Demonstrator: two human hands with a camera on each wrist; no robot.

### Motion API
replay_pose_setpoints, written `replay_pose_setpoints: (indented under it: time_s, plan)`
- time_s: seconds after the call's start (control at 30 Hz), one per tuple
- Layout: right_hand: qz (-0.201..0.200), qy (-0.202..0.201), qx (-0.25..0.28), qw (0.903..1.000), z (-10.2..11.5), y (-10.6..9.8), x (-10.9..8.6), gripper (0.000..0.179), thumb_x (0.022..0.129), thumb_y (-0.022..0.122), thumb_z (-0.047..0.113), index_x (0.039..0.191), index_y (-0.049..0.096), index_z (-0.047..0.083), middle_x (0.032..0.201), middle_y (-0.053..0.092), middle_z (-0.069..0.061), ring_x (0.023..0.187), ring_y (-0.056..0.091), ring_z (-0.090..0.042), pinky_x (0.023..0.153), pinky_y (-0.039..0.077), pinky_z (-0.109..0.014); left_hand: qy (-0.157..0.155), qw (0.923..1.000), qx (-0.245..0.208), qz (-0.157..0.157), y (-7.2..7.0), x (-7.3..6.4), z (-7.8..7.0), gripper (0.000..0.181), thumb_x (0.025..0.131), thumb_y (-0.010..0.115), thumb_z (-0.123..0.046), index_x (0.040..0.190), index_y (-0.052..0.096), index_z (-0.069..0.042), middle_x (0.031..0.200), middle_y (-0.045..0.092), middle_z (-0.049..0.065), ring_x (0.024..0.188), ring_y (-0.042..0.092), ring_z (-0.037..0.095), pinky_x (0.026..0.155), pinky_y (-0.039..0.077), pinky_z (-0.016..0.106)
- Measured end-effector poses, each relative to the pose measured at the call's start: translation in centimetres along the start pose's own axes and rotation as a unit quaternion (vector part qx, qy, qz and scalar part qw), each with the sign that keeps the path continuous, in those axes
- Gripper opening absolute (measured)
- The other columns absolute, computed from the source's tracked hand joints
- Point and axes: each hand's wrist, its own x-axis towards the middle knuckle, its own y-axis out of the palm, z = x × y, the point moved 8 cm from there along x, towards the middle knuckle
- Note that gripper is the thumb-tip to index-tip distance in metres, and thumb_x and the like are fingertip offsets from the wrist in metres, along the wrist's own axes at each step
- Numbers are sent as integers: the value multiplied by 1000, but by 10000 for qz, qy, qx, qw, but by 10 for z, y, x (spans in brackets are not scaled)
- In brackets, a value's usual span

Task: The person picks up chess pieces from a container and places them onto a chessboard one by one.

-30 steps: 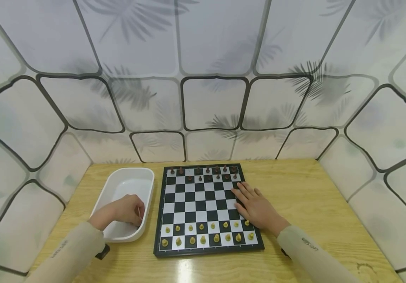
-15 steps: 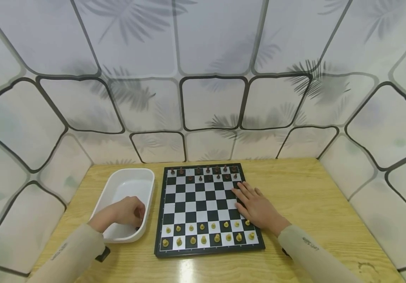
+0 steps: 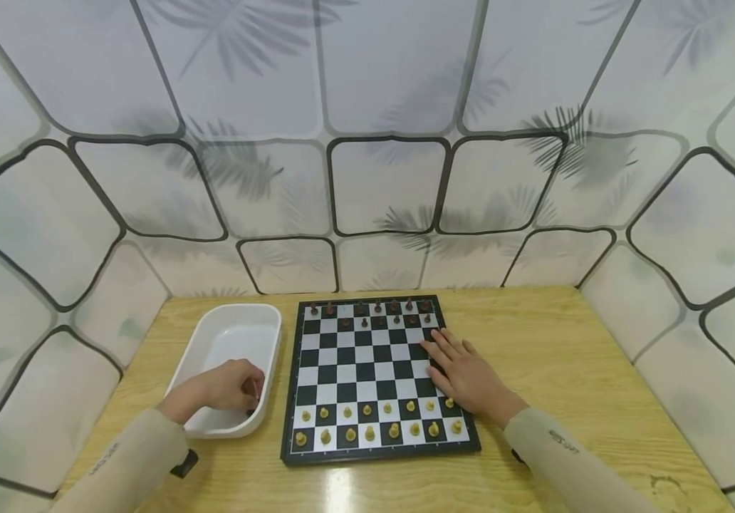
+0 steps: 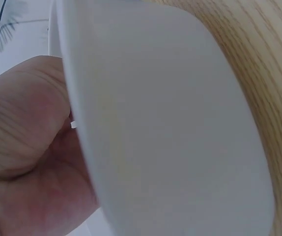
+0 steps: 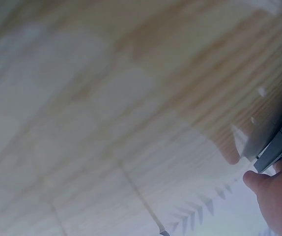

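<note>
My left hand [image 3: 234, 385] reaches into a white plastic bin [image 3: 197, 342], fingers bent down near its right wall. A small dark thing [image 3: 250, 412] shows below the fingertips. In the left wrist view a tiny white bit [image 4: 73, 124] shows by the curled fingers, the rest hidden behind the bin's wall; whether they grip it I cannot tell. My right hand [image 3: 466, 374] lies with outstretched fingers over the right edge of a chessboard [image 3: 364, 372]. Yellow chess pieces [image 3: 369, 432] fill its two near rows; dark red pieces [image 3: 377, 306] stand in the far rows, with some gaps.
Board and bin stand side by side on a wooden table [image 3: 534, 335]. A patterned curtain [image 3: 380, 185] surrounds the table's back and sides. Wood grain runs up to the bin wall [image 4: 170, 123] in the left wrist view.
My left hand stays low in the bin, its fingers shifting only slightly. The right hand and the pieces on the board keep their places.
</note>
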Motion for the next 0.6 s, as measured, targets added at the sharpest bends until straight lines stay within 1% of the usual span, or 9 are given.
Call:
replay_pose_setpoints:
  time_s: [0.2,0.43,0.53,0.6]
  plan:
    - [-24,-3,-7,10000,-1,0,0,60,112,44,46,162,41,13,170,35,-18,160,28,-40,121,32,-67,-117,9998,-154,-54,-2,-1,4,15,86,77,-4,83,68,-16,75,65,-9,70,57,4,66,48,23]
    - [-93,-32,-15,10000,-1,0,0,59,112,44,45,162,41,13,170,36,-18,159,30,-39,121,33,-66,-286,9988,-153,-354,-8,-1,5,14,81,77,0,80,70,-13,75,63,-6,71,55,8,65,47,24]
    - [-83,-22,-1,10000,-1,0,0,59,112,44,45,162,42,13,170,36,-17,159,30,-39,121,33,-66,-391,9981,-93,-459,-7,0,5,17,79,80,-2,78,68,-14,74,61,-6,70,55,9,65,47,25]
    - [-70,-13,28,10000,-1,0,0,60,112,44,45,162,42,14,170,36,-17,159,29,-39,121,33,-66,-387,9979,-41,-521,-7,1,6,18,77,81,-3,78,68,-14,73,61,-6,69,54,9,64,46,26]
